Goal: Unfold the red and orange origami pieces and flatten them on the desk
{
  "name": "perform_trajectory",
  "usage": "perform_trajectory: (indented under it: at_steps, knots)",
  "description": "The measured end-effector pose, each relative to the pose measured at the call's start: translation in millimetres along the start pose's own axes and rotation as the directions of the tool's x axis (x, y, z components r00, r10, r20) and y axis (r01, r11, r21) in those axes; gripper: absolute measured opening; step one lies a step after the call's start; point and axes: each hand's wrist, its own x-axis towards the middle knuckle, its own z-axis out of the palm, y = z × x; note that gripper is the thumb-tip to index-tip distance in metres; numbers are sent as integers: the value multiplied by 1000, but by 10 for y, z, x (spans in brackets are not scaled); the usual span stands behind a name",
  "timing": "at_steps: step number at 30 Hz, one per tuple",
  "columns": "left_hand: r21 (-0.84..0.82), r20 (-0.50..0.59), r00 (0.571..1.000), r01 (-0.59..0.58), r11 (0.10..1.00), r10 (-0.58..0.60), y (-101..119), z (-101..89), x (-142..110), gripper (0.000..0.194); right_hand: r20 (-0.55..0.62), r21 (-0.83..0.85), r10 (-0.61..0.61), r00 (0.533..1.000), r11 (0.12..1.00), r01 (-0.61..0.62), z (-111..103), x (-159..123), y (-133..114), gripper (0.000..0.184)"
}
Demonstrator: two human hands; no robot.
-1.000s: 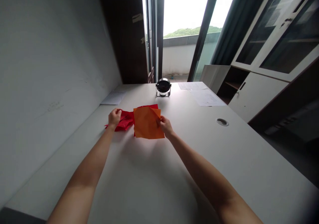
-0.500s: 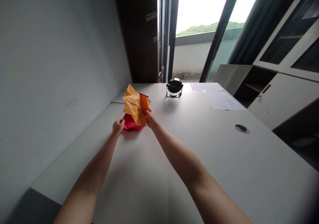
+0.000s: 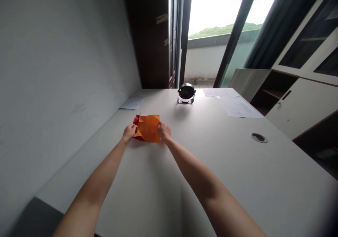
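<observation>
An orange sheet of paper (image 3: 149, 128) is held out between my two hands, low over the white table. My left hand (image 3: 130, 132) is closed on its left edge, where the paper looks creased. At the opposite edge, my right hand (image 3: 164, 130) pinches the paper with fingers pressed together. Red paper (image 3: 136, 119) shows behind and below the orange sheet on the left, mostly hidden by it. Whether my left fingers also grip the red paper I cannot tell.
A round black device on a metal stand (image 3: 186, 93) stands at the table's far edge. White printed sheets (image 3: 240, 107) lie at the back right, another sheet (image 3: 132, 102) by the wall. A cable hole (image 3: 258, 138) is set in the tabletop (image 3: 211, 135) at right.
The orange paper has swung down from a raised, crumpled position and now spreads flat between both hands, covering much of the red paper. My right hand moved slightly right and down.
</observation>
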Motion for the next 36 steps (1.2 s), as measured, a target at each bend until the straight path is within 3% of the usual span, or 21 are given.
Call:
perform_trajectory:
  at_steps: [3,7,10,12,15,18,21,24,27,28,31,36]
  knots:
    - [147,24,999,27,989,-30,-57,120,-98,16,-91,184,128,988,977,-109,-268,67,263,30]
    - [372,33,999,-24,928,13,-77,172,-125,14,-104,284,166,981,950,-130,-687,82,730,34]
    - [678,120,981,-191,710,150,-58,198,-122,14,-68,564,180,981,819,-111,-957,-31,1069,23]
    - [790,196,963,-268,551,186,-44,209,-125,18,-25,668,179,984,735,-117,-1127,-177,1257,19]
    - [832,235,944,-319,454,232,9,242,-141,23,73,704,174,982,689,-174,-1398,-481,1444,20]
    - [765,220,907,-389,513,358,155,405,-220,24,177,739,116,977,640,-209,-1660,-792,1520,28]
    - [577,275,841,-532,619,466,377,786,-460,23,184,734,81,980,652,-191,-1844,-986,1564,31]
    - [308,428,739,-660,685,520,553,1315,-843,20,48,557,90,995,825,-101,-1927,-1044,1635,24]
    - [148,564,664,-667,731,491,587,1799,-1184,18,-120,268,24,993,963,9,-1947,-1039,1709,24]
    - [149,587,658,-660,736,471,568,1921,-1259,21,-161,196,1,987,980,31,-1949,-1035,1729,24]
    - [202,565,706,-620,759,427,472,2135,-1365,30,-241,109,-4,971,994,32,-1941,-1016,1775,25]
    - [196,558,703,-628,753,441,374,2151,-1391,42,-289,227,84,954,974,-17,-1792,-889,1759,28]
